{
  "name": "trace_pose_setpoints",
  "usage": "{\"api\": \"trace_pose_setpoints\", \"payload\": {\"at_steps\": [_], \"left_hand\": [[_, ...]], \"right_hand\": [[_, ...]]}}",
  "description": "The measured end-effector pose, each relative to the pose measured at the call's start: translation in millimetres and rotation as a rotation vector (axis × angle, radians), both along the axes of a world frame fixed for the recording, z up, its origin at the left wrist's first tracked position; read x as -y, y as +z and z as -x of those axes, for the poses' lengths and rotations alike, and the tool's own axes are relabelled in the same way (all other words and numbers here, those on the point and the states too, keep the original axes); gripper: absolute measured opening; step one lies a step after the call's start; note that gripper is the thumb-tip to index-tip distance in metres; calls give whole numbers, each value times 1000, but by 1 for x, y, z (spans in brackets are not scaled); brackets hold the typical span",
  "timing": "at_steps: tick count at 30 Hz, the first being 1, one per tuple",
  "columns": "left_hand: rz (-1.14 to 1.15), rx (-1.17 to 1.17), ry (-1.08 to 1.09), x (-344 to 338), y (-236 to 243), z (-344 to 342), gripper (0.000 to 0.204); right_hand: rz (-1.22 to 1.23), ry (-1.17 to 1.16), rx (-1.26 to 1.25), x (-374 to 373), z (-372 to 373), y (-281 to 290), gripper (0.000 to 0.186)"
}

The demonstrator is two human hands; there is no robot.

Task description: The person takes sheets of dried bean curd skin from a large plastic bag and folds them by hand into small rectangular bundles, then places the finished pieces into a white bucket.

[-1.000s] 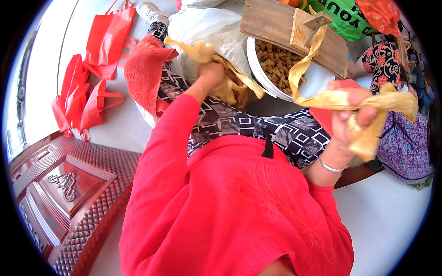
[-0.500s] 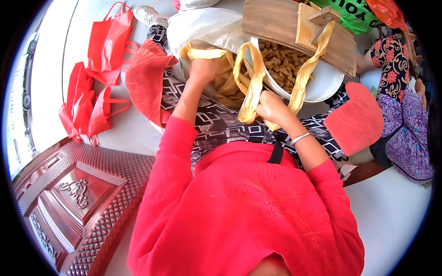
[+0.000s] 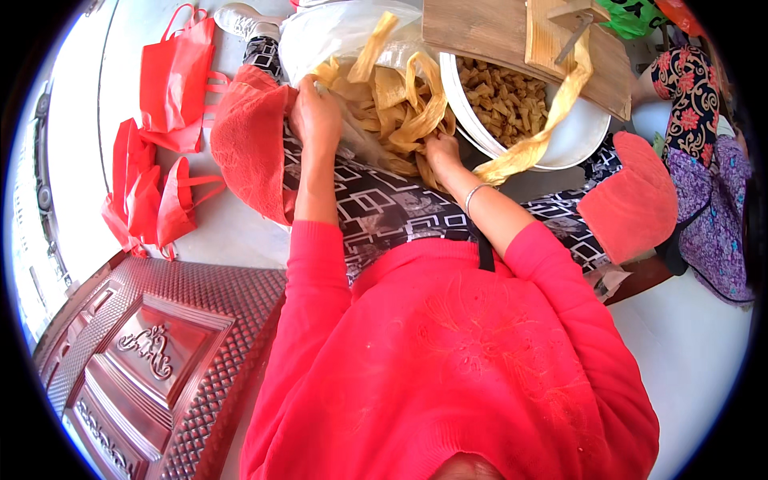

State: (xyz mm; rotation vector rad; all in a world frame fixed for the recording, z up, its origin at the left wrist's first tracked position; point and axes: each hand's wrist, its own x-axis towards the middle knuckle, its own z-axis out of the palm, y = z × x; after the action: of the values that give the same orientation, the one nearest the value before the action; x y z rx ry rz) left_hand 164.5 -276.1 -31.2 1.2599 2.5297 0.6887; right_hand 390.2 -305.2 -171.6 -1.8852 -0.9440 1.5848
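Note:
Between my legs stands an open translucent plastic bag of long yellowish dried strips. My left hand is closed at the bag's left edge, apparently gripping it, with fingertips partly hidden. Among the strips on the bag's right side, my right hand has its fingers closed on some of them. To the right sits a white bucket holding small chopped brown pieces. A wooden board with a mounted blade lies across it, and a long strip hangs down from the blade.
Red cloth bags lie on the floor at left, beside a maroon embossed panel. Red pads cover my knees. Another person's patterned sleeve or leg, purple fabric and green plastic are at right.
My right hand has moved down and left from the upper right into the bag, where more strips now lie. My left hand has shifted left to the bag's edge.

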Motion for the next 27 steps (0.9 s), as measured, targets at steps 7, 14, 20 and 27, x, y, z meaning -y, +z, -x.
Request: {"api": "trace_pose_setpoints", "payload": {"at_steps": [7, 14, 20, 27], "left_hand": [[-409, 1011, -169, 32, 113, -59, 31], [-461, 919, -315, 22, 109, -72, 28], [-361, 994, -205, 12, 88, -83, 24], [-259, 783, -227, 34, 73, -87, 23]], "right_hand": [[8, -105, -420, -45, 36, 51, 34], [-144, 45, -446, -100, 123, 58, 33], [-279, 203, -590, -99, 120, 80, 33], [-35, 522, -179, -21, 4, 140, 24]]}}
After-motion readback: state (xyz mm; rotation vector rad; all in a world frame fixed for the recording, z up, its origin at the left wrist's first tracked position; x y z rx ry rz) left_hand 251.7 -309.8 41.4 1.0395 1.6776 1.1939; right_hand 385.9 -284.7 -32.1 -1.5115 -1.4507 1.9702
